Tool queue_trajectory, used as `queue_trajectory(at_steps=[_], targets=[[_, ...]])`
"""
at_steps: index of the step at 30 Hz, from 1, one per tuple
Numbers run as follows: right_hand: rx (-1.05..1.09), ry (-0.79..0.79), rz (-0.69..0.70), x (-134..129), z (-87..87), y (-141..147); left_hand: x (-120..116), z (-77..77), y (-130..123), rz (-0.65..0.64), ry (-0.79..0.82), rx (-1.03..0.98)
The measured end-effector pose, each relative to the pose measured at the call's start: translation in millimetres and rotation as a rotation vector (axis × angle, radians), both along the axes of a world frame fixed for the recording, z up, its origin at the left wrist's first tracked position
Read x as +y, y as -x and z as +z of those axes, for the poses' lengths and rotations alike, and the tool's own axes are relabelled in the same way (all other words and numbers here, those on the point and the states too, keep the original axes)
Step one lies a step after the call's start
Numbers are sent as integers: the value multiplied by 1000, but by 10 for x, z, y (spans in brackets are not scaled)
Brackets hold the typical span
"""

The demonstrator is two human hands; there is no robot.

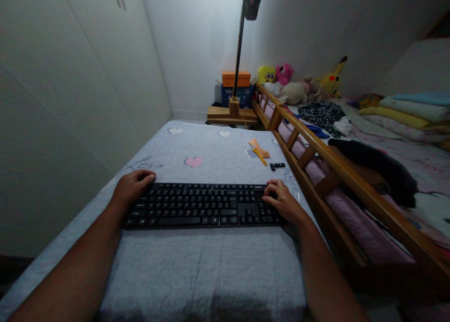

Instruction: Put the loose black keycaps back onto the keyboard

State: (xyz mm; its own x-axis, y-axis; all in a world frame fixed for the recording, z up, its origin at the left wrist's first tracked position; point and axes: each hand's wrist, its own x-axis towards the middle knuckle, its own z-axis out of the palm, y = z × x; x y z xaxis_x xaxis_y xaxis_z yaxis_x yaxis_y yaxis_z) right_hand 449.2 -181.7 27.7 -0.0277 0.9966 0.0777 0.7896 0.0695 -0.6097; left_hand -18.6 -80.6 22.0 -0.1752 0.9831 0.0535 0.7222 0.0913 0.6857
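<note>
A black keyboard (pixel 197 205) lies flat across a pale quilted cloth in front of me. My left hand (pixel 135 183) is at the keyboard's far left corner, fingers closed along its edge. Over the number pad at the right end is my right hand (pixel 279 198), with thumb and fingers curled into a pinch. Whatever is between those fingertips is hidden. Several loose black keycaps (pixel 277 166) sit beyond the right hand. Behind them, a brush with a yellow handle (pixel 260 157) rests on an orange cloth (pixel 256 145).
The heart-patterned cloth (pixel 204 270) covers the work surface. A wooden bed rail (pixel 309 144) runs along the right side, with plush toys and folded bedding beyond it. A wooden stand (pixel 232 113) with a pole and boxes (pixel 236 79) are at the far end. White cabinet doors (pixel 87 78) stand left.
</note>
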Motion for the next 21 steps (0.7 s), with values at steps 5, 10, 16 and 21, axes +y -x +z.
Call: queue_trajectory(at_steps=[5, 10, 16, 21], targets=[[186, 7, 6, 28, 34, -30, -7, 12, -8, 17, -1, -12], [346, 22, -61, 56, 80, -102, -10, 11, -10, 20, -10, -8], [253, -3, -186, 289, 165, -341, 13, -23, 13, 9, -21, -11], [148, -136, -431, 645, 87, -487, 8, -7, 1, 8, -10, -12]])
